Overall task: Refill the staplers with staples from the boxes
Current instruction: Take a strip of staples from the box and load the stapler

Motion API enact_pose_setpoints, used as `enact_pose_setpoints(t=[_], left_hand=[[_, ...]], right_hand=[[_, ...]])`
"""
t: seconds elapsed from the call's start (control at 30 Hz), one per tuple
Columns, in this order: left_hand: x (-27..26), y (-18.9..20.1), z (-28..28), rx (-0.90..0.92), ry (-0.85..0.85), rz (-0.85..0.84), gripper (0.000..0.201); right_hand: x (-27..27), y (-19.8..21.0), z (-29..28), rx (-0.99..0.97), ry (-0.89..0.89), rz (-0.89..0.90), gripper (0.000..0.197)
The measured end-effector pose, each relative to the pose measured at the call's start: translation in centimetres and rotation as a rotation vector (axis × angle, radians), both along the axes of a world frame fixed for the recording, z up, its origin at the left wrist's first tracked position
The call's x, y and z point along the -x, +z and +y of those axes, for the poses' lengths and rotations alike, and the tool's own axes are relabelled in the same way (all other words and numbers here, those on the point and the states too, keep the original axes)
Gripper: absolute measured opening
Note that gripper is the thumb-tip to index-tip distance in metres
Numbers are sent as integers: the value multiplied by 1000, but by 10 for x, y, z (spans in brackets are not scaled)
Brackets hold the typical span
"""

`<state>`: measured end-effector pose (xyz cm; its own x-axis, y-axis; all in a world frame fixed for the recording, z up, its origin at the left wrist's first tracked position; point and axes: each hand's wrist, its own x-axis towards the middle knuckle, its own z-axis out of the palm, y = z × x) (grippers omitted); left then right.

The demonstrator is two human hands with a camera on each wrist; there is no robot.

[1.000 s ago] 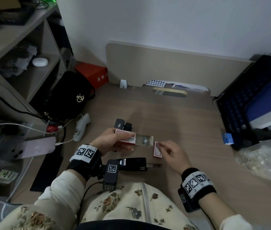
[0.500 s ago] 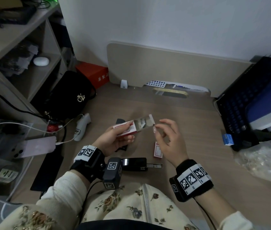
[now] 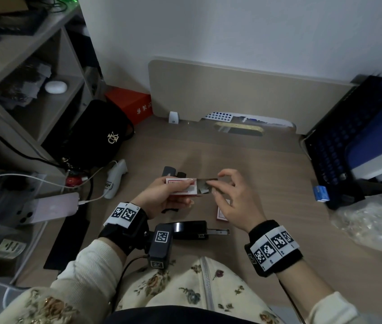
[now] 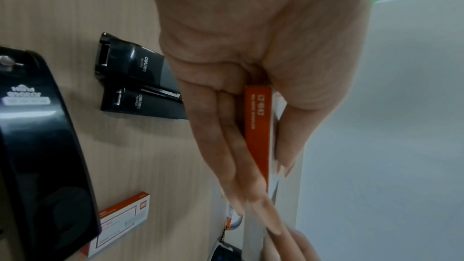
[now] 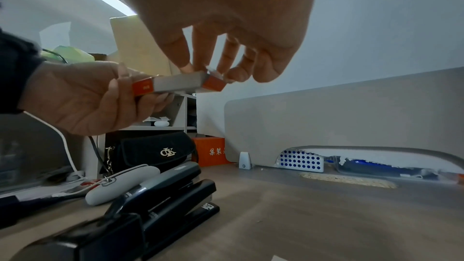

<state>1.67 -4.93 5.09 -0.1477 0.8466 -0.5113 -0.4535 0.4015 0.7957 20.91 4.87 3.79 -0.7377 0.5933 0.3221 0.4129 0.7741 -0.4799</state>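
Item: left hand (image 3: 162,195), fingers and thumb curled round the staple box (image 3: 181,187), sleeve held level above the worktop (image 3: 267,174). Right hand (image 3: 234,202), at 3 o'clock of the box, fingertips (image 5: 187,67) pinching the slid-out tray (image 5: 180,83) at its open end. Advice: keep the tray level and lift one staple strip cleanly, lest it break. Staplers: one (image 3: 191,230) at 6 o'clock below the hands, magazine drawn out; two (image 4: 140,78) at 12 o'clock. Second box (image 4: 120,223) on the worktop under the right hand.

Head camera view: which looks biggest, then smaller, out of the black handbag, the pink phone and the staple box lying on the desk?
1. black handbag
2. pink phone
3. staple box on the desk, though the right hand partly covers it, so only part shows.
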Motion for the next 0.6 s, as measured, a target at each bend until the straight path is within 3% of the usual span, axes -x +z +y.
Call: enact_pose_setpoints(t=[0.23,0.43,0.6], left_hand=[[2,-5,-1,21,-21,-3,21],[2,-5,-2,29,-68,13,17],[3,-8,-3,36,-64,14,17]], right_hand=[[-7,-1,3,37,-24,7,22],[-6,-1,5,64,100,-74,30],[-9,-5,9,141,159,-85,15]])
